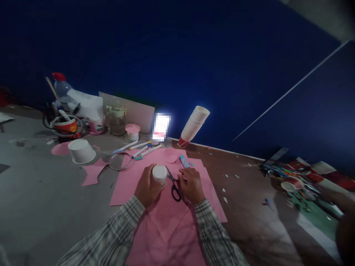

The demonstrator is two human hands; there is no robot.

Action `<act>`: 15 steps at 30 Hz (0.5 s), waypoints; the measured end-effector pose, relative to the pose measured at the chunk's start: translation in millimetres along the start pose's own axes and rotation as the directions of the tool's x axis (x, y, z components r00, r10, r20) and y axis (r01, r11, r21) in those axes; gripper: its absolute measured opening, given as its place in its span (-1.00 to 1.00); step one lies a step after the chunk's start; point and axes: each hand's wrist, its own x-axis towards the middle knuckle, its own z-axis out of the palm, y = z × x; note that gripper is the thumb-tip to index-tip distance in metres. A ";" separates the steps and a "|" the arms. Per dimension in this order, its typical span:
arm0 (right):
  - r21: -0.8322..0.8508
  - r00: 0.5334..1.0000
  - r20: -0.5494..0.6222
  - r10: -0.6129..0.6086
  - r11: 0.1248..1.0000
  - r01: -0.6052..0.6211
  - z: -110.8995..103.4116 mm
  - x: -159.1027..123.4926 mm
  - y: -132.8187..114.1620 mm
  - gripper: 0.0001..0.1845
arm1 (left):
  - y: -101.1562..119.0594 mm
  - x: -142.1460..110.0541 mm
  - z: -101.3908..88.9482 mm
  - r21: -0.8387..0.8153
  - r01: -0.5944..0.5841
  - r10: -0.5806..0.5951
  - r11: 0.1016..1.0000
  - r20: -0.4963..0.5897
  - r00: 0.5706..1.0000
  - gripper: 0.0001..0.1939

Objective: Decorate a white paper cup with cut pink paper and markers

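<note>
My left hand [146, 187] is wrapped around a small white paper cup [159, 173], which stands upside down over the pink paper [127, 188]. Beside the cup lies a pair of black-handled scissors [174, 184], blades pointing away from me. My right hand [192, 184] rests just right of the scissors with its fingers loosely bent and apart; it seems to hold nothing. One part of the scissors' handle is hidden by that hand. Just beyond its fingertips is a blue glue stick [183, 161]. A pink paper circle [171, 155] lies past the cup.
Several markers [141, 150], a tape ring [120, 161] and an upturned white tub [81, 151] lie to the left. Behind stand a glass jar [116, 121], a lit, blurred screen [161, 126] and a tilted cup stack [195, 125]. Another person's arm [345, 229] shows at right.
</note>
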 end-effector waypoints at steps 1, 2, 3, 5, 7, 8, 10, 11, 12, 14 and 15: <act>-0.002 1.000 -0.007 0.000 1.000 0.000 -0.1 -0.1 0.6 -0.84 | 2.0 -0.3 -0.1 -0.006 0.000 0.000 1.000 0.014 1.000 -0.47; -0.002 1.000 -0.008 -0.001 1.000 0.001 -0.5 0.0 1.0 -0.84 | 4.2 -0.6 -0.2 -0.011 -0.008 0.008 1.000 0.026 1.000 -0.48; -0.002 1.000 -0.006 0.000 1.000 0.000 -1.1 0.1 1.2 -0.84 | 6.5 -1.1 -0.1 -0.016 -0.022 0.023 1.000 0.037 0.999 -0.48; -0.002 1.000 0.004 0.010 1.000 -0.010 -2.5 0.6 1.5 -0.83 | 10.3 -2.0 0.5 -0.021 -0.048 0.050 0.999 0.058 0.997 -0.49; -0.008 1.000 0.012 0.027 1.000 -0.027 -3.7 1.3 1.5 -0.83 | 12.3 -3.0 1.3 -0.024 -0.053 0.055 0.998 0.071 0.996 -0.50; -0.011 0.999 0.014 0.033 0.999 -0.033 -3.9 1.5 1.4 -0.82 | 12.4 -3.4 1.7 -0.022 -0.057 0.058 0.998 0.079 0.995 -0.50; -0.010 0.999 0.014 0.033 0.999 -0.033 -3.6 1.7 0.8 -0.81 | 11.4 -4.1 2.4 -0.009 -0.081 0.082 0.997 0.091 0.993 -0.48; -0.008 0.999 0.011 0.030 1.000 -0.030 -2.9 1.7 0.5 -0.81 | 10.7 -4.4 2.6 -0.003 -0.098 0.098 0.995 0.092 0.991 -0.47; -0.005 1.000 0.008 0.025 1.000 -0.025 -2.0 1.6 0.1 -0.81 | 10.1 -4.6 2.8 0.001 -0.112 0.111 0.994 0.093 0.989 -0.47; 0.001 1.000 0.004 0.016 1.000 -0.016 0.4 1.6 -0.1 -0.81 | 9.7 -5.1 2.6 -0.001 -0.118 0.118 0.993 0.090 0.989 -0.48; 0.006 1.000 0.001 0.012 1.000 -0.012 1.6 1.7 0.3 -0.81 | 10.1 -5.4 2.3 -0.007 -0.113 0.113 0.994 0.089 0.990 -0.48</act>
